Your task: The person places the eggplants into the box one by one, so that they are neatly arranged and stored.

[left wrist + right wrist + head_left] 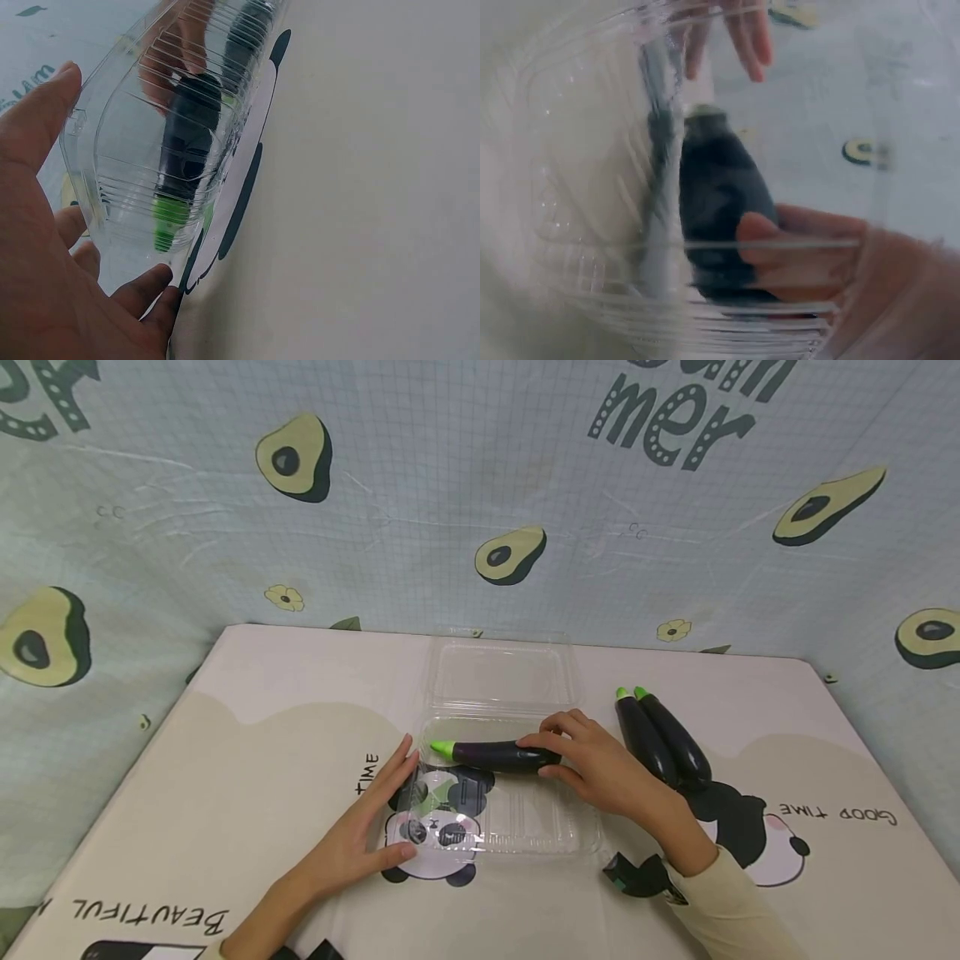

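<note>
My right hand point(600, 768) holds a dark purple eggplant point(495, 757) by its thick end, thumb on the near side and fingers over the far side. The eggplant lies sideways over the base of a clear plastic clamshell container point(536, 827), its bright green stem pointing left. With its fingers spread and fairly straight, my left hand point(352, 843) rests against the container's left side. In the left wrist view the eggplant point(191, 135) shows through the ribbed clear wall. Through the plastic, the right wrist view shows the thumb against the eggplant point(724, 195).
Two more eggplants point(647, 739) lie side by side to the right of the container, green stems pointing away. The container's lid point(502, 672) is folded back toward the far table edge. A printed cloth with avocados hangs behind the table point(247, 827).
</note>
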`<state>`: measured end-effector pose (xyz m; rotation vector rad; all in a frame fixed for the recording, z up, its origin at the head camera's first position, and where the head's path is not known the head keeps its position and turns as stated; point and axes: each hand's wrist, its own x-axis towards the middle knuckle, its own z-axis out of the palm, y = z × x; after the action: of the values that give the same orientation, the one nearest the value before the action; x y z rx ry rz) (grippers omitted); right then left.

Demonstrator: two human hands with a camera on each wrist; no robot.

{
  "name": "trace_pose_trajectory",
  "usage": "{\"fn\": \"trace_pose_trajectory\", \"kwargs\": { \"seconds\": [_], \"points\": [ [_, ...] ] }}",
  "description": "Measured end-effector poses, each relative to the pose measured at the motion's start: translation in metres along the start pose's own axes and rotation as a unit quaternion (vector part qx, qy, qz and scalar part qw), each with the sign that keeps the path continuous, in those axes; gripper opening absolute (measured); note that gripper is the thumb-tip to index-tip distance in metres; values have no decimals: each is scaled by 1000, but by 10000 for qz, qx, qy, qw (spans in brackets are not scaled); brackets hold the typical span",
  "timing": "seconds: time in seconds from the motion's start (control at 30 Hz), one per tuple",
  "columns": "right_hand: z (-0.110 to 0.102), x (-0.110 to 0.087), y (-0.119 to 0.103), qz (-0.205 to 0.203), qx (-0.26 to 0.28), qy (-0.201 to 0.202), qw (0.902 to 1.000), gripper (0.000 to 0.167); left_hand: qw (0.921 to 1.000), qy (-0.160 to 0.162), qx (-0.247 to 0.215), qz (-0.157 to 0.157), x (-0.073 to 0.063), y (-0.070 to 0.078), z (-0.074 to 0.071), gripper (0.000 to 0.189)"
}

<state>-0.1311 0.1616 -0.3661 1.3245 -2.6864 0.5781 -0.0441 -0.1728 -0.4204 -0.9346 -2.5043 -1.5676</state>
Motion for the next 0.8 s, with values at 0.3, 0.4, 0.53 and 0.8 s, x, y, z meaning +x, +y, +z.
{"fn": "trace_pose_trajectory", "kwargs": {
  "seconds": [0.3,0.4,0.53,0.8],
  "points": [
    [0,0,-5,136,-351,-76,9993,46,10000,-14,59,-4,0,-1,0,90],
    [1,1,-6,138,-407,-66,9991,47,10000,-31,56,-33,0,-1,0,90],
    [2,1,-7,80,-420,-11,9991,46,10000,-46,45,-76,-1,0,0,90],
    [3,1,-8,182,-530,-41,9984,45,9998,-79,87,-160,-1,1,0,91]
  ]
}}
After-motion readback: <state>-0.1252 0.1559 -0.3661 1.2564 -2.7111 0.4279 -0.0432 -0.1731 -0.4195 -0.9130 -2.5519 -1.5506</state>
